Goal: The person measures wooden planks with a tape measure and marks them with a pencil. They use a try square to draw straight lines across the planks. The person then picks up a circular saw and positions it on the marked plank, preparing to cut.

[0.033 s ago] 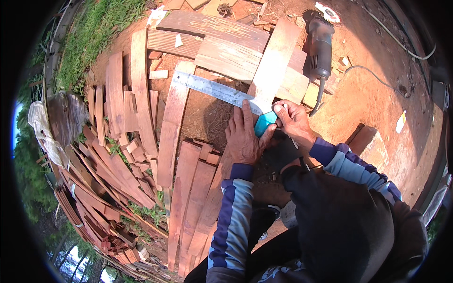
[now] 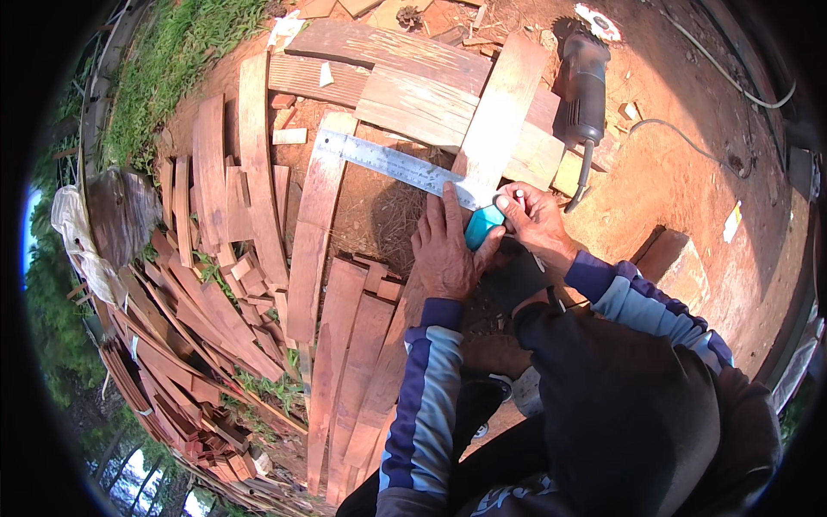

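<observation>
A try square with a long metal blade point(image 2: 388, 162) and a teal handle point(image 2: 484, 226) lies across a pale board point(image 2: 508, 103); the blade's far end reaches over a second board point(image 2: 314, 224) to the left. My left hand point(image 2: 448, 250) is on the square, its fingers at the blade and its thumb against the teal handle. Fingers closed, my right hand point(image 2: 538, 222) pinches a slim, pencil-like thing with a pale end point(image 2: 519, 196) beside the handle, over the pale board. The fingers hide most of it, including its tip.
Beyond my right hand, an angle grinder point(image 2: 586, 90) lies on the dirt with its cord. Several reddish-brown boards point(image 2: 340, 370) lie at the near left, beside a heap of offcuts point(image 2: 189, 345). A wooden block point(image 2: 676, 267) sits at right. Grass point(image 2: 164, 77) grows at the far left.
My right fingertips have shifted very slightly left and nearer, beside the teal handle. My left hand, the square and the boards stay in place.
</observation>
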The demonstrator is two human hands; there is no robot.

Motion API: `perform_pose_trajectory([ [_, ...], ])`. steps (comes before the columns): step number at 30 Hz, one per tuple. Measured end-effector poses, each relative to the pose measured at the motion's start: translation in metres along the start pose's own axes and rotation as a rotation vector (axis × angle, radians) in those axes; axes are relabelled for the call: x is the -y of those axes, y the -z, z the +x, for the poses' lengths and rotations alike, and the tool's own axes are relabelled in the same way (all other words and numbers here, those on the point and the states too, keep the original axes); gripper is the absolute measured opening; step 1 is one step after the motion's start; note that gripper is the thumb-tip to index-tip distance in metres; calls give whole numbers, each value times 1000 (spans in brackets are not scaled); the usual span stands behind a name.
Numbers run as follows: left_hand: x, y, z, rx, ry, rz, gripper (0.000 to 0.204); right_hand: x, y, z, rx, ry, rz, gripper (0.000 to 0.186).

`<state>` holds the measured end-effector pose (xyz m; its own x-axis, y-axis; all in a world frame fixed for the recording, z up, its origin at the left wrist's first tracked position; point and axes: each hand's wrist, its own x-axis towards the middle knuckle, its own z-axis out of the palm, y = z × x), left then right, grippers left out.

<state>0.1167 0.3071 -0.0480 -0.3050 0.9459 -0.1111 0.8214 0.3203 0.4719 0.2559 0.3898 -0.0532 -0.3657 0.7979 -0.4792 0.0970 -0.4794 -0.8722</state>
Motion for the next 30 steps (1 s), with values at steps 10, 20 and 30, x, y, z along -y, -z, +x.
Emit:
perform_pose_trajectory([
  [10, 2, 5, 1, -28, -16, -134, 92, 10, 6, -2, -26, -35, 115, 11],
  [20, 2, -1, 1, -72, 12, -114, 93, 4, 8, 6, -29, 11, 67, 11],
  [30, -3, -3, 8, -68, 116, -166, 59, -7, 16, 2, 69, 61, -29, 12],
])
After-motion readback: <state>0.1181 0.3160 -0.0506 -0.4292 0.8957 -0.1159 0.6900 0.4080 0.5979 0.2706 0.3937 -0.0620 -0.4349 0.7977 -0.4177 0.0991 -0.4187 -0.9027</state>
